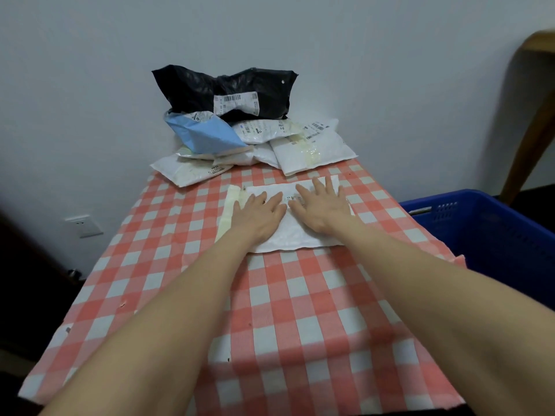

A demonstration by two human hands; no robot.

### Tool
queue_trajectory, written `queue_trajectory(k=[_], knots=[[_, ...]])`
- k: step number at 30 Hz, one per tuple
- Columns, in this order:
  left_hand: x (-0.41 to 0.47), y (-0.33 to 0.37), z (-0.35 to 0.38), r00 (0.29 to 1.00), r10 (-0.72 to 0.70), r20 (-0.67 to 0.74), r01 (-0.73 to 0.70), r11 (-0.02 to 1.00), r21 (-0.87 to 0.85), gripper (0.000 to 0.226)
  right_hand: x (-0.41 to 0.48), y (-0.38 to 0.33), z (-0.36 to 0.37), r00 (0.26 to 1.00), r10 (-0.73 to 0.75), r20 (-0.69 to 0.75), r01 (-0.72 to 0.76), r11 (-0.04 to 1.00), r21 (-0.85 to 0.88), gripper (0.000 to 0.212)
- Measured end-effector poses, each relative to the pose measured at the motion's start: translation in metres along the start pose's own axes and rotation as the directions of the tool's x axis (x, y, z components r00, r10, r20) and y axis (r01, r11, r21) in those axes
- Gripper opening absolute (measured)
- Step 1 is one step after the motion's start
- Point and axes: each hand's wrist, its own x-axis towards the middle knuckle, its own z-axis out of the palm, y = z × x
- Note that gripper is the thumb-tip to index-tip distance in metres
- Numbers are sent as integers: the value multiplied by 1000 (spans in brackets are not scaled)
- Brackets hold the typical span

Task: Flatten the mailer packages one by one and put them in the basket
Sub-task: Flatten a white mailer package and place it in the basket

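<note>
While both hands, left hand (259,212) and right hand (319,205), press flat-fingered on the white padded paper mailer (288,235) lying crosswise mid-table, the blue plastic basket (486,235) sits off its right end, nearer the right hand.

A red-and-white checked fabric tablecloth (270,310) covers the tabletop, its edges rough and its surface marked with a few small dark specks (mostly towards the left side). Behind it rises a plain pale painted wall (90,85), which carries a white rectangular plastic power socket (83,226) low on the left, with a small shiny metal object (73,273) below it. At the far right stands a light brown wooden piece of furniture (528,139) with a curved leg.
</note>
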Motion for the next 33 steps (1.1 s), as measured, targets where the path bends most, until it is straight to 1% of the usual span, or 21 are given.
queue_trajectory(k=[2,6,9,12,20,29,33], knots=[[-5,5,0,1000,9,5,-9,999,32,50,-6,-4,4,1000,-22,9,23,999,-25,61],[-13,6,6,999,-21,40,19,998,57,50,-11,-2,14,999,-33,41,36,996,-84,59],[-16,5,13,1000,-29,8,28,998,63,50,-12,0,20,998,-19,54,24,995,-93,61],[-13,4,16,1000,-29,0,29,998,62,50,-10,0,20,998,-5,68,12,996,-90,61],[-12,4,14,998,-38,47,35,997,62,51,-8,-1,17,993,1,117,6,998,-66,61],[-12,6,11,995,-48,88,45,998,44,51,-8,-1,15,991,1,131,7,998,-57,62],[-7,5,0,986,-55,155,54,998,13,52,-4,0,6,987,-11,162,11,1000,0,62]])
